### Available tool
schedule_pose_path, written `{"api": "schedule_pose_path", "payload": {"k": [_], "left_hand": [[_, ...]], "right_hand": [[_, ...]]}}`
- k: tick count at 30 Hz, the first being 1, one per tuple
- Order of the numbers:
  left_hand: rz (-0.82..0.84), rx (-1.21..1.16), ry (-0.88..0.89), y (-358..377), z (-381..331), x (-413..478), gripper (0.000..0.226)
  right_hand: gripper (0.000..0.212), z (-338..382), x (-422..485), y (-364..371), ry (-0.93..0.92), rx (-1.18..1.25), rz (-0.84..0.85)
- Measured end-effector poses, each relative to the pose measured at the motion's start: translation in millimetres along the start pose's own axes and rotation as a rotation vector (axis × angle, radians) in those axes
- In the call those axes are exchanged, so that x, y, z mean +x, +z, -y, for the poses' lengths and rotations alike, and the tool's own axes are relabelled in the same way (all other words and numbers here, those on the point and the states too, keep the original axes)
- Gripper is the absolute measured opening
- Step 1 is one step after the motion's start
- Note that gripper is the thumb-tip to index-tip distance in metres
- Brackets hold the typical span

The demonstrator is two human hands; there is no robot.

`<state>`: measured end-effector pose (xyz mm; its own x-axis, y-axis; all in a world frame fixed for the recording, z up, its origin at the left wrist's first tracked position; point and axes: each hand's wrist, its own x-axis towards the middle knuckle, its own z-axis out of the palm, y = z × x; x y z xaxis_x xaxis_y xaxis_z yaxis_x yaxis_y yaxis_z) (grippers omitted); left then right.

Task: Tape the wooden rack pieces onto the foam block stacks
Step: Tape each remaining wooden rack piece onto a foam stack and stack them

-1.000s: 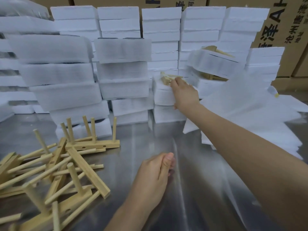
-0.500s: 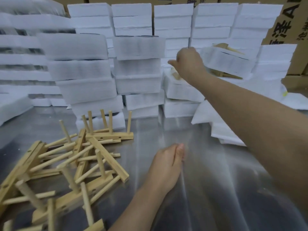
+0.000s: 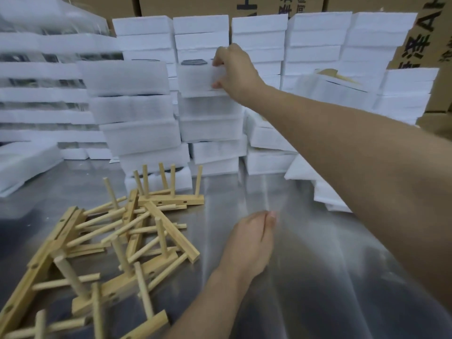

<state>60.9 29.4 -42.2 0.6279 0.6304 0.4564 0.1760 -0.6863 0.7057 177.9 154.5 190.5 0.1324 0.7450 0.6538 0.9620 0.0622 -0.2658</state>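
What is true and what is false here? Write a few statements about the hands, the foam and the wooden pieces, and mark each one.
1. The right hand grips the top foam block of a stack. True.
2. The left hand holds a wooden rack piece. False: it rests on the metal table and holds no wood.
3. The wooden rack pieces lie in a loose heap at the left of the table. True.
4. A bare wall stands behind the foam stacks. False: cardboard boxes with black print stand there.
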Motion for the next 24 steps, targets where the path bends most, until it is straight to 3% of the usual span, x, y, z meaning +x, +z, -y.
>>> {"api": "schedule_pose_path", "payload": {"k": [4, 6, 8, 10, 14, 18, 20, 22, 24], "left_hand": [[-0.095, -0.062, -0.085, 0.4, 4.0, -0.7, 0.064], [-0.274, -0.302, -0.217, -3.7, 3.1, 3.6, 0.076], [-0.546, -0.587, -0.367, -11.7, 4.9, 11.4, 0.069], [-0.662, -0.771, -0.501, -19.7, 7.4, 14.4, 0.065], [-0.465, -0.966, -0.593, -28.0, 9.7, 3.6, 0.081], [-0.328, -0.789, -0.679, -30.1, -1.8, -6.6, 0.061], [-0.227, -0.817, -0.668, -24.6, -10.0, -13.5, 0.053], [-0.198, -0.779, -0.612, -21.0, -15.5, -15.6, 0.056], [-0.233, -0.747, -0.577, -20.8, -15.1, -13.8, 0.063]], "right_hand": [[0.027, 11.4, -76.2, -26.3, -0.035, 0.145, -0.253], [0.025, 18.0, -133.1, -42.3, -0.111, 0.193, -0.338], [0.024, 23.7, -192.2, -57.7, -0.136, 0.201, -0.397], [0.023, 26.4, -246.7, -68.2, -0.124, 0.169, -0.4], [0.024, 21.5, -333.4, -65.0, -0.023, 0.0, -0.159], [0.018, 12.3, -370.6, -54.8, 0.202, -0.046, 0.267], [0.021, 10.7, -364.6, -56.2, 0.206, -0.006, 0.206], [0.027, 9.1, -344.5, -61.0, 0.177, 0.007, -0.02], [0.019, -6.6, -316.4, -65.5, 0.101, -0.146, -0.198]]}}
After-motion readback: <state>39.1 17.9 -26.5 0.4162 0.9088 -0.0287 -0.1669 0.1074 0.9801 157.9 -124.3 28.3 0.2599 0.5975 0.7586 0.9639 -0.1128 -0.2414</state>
